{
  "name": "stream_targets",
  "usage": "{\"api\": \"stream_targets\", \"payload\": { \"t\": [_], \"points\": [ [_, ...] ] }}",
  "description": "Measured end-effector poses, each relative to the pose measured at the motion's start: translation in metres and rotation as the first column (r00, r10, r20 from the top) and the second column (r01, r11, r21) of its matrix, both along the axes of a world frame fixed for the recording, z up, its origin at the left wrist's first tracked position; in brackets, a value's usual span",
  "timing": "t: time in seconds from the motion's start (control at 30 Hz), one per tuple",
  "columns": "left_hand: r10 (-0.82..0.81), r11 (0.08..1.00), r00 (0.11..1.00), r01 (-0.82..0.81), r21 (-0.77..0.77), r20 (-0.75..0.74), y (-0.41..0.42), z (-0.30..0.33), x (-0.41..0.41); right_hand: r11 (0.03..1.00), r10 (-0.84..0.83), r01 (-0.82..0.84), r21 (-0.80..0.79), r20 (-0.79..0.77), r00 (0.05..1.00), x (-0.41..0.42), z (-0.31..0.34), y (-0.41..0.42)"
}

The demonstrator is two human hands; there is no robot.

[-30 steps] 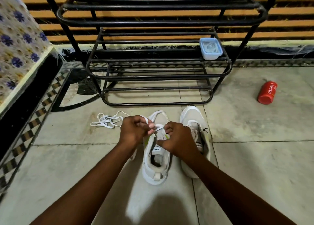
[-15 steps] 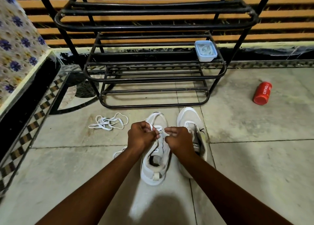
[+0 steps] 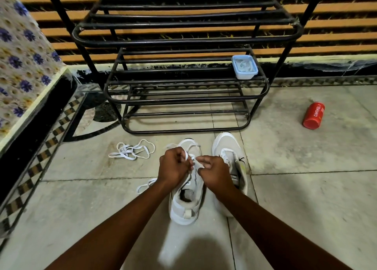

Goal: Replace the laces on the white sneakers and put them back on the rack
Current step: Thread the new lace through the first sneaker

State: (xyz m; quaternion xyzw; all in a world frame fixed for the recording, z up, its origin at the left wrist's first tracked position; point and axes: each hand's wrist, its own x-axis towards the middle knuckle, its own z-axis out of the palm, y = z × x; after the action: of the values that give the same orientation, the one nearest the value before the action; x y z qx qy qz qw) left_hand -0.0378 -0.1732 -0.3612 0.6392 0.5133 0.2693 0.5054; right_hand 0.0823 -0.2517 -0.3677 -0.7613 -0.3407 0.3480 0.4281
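Two white sneakers stand side by side on the tiled floor in front of the black metal shoe rack (image 3: pixel 183 102). My left hand (image 3: pixel 173 166) and my right hand (image 3: pixel 214 171) work close together over the tongue of the left sneaker (image 3: pixel 186 204), each pinching a strand of its white lace (image 3: pixel 194 160). A loose end of that lace (image 3: pixel 145 186) trails on the floor to the left of the shoe. The right sneaker (image 3: pixel 228 147) stands beside it, laced. A spare white lace (image 3: pixel 131 151) lies bunched on the floor further left.
A pale blue plastic box (image 3: pixel 244 66) sits on the rack's middle shelf at its right end. A red can (image 3: pixel 313 115) lies on the floor to the right. A ledge with a flowered cloth (image 3: pixel 22 65) runs along the left.
Both hands have drawn closer together over the left sneaker's eyelets. The lace loop over the toe has shrunk and the left hand has pulled its strand upward. The view has shifted slightly.
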Motion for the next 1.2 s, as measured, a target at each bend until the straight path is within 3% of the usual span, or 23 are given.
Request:
{"api": "stream_targets", "payload": {
  "t": [0.17,0.37,0.5,0.7,0.93,1.03,1.2],
  "points": [
    [-0.039,0.996,0.990,0.049,0.072,-0.138,0.003,0.003,0.003,0.999,0.030,-0.030,-0.012,-0.005,1.000,0.001,0.001,0.001],
    [0.002,0.999,0.998,-0.005,-0.038,-0.066,0.010,-0.008,0.001,0.999,0.038,-0.038,-0.013,0.037,0.999,-0.003,-0.002,0.005],
    [-0.039,0.995,0.979,0.056,0.078,-0.201,0.010,-0.009,0.006,1.000,-0.018,0.018,0.013,0.018,1.000,-0.004,0.003,0.006],
    [-0.028,1.000,0.996,0.027,-0.016,-0.084,0.005,-0.005,0.006,0.997,-0.072,0.071,-0.017,-0.066,0.995,-0.002,0.010,0.008],
    [-0.113,0.973,0.965,0.156,0.172,-0.236,0.007,-0.010,0.005,0.988,-0.136,0.134,-0.072,-0.023,0.990,0.001,0.008,0.011],
    [-0.118,0.958,0.975,0.162,0.236,-0.190,0.004,-0.011,0.007,0.984,-0.169,0.167,-0.068,-0.023,0.985,0.003,0.006,0.009],
    [-0.064,0.983,0.996,0.074,0.170,-0.065,0.006,-0.015,0.002,0.988,-0.135,0.133,-0.075,-0.024,0.991,0.005,0.005,0.011]
  ]
}}
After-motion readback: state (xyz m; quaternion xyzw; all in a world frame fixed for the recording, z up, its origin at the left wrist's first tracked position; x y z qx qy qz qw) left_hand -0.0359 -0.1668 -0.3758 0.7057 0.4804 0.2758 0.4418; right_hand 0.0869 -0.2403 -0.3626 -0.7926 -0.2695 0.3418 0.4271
